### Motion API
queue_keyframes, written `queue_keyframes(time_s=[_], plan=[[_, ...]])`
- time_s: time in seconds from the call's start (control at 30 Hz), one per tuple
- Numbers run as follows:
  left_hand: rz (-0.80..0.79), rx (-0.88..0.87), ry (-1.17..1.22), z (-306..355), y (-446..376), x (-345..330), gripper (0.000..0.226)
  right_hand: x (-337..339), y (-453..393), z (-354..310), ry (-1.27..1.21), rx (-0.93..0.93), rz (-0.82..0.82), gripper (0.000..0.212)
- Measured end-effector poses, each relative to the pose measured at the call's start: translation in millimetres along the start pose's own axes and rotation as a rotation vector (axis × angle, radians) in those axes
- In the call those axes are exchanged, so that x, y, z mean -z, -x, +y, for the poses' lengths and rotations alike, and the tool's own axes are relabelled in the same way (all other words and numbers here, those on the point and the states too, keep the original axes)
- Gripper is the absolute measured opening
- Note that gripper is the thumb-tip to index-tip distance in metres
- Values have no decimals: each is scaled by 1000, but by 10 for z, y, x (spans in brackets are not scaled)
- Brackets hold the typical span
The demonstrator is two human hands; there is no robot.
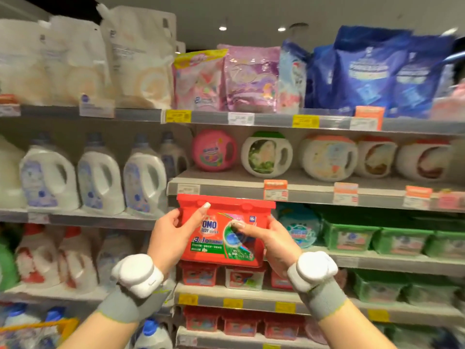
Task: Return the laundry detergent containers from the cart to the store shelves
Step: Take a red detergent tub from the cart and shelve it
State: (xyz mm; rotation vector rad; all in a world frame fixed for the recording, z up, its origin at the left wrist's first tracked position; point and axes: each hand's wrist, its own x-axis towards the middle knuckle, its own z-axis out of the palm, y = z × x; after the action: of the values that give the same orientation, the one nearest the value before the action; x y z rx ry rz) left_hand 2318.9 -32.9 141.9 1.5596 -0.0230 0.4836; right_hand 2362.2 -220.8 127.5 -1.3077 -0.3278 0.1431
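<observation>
A red OMO detergent pod box (221,244) is held up in front of the store shelves, at the height of the shelf with red boxes. My left hand (173,229) grips its left side with the thumb on the lid. My right hand (270,241) grips its right side, thumb across the label. Matching red boxes (245,277) stand on the shelf (226,293) just below and behind it. The cart shows only as a yellow-edged corner (37,328) at the bottom left.
White detergent jugs (98,178) fill the left shelves. Round pod tubs (266,154) sit on the shelf above the box, refill pouches (249,79) on the top shelf. Green boxes (349,235) line the right shelves. Blue-capped bottles (151,333) stand low at the left.
</observation>
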Motion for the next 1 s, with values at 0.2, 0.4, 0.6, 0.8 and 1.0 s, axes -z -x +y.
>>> queue_keyframes(time_s=[0.2, 0.4, 0.6, 0.8, 1.0], plan=[[-122, -10, 75, -64, -259, -330, 47, 390, 31, -141, 95, 51, 173, 56], [-169, -22, 77, -206, -423, -478, 46, 606, -36, -17, 258, 49, 275, 61], [-201, 72, 96, -366, -579, -462, 56, 599, -21, 58, 259, 65, 194, 40], [-192, 177, 79, -781, -525, -392, 28, 602, -28, 442, 217, -18, 26, 50], [-112, 335, 68, -1316, -442, -373, 13, 684, -88, 885, 115, -259, 34, 56]])
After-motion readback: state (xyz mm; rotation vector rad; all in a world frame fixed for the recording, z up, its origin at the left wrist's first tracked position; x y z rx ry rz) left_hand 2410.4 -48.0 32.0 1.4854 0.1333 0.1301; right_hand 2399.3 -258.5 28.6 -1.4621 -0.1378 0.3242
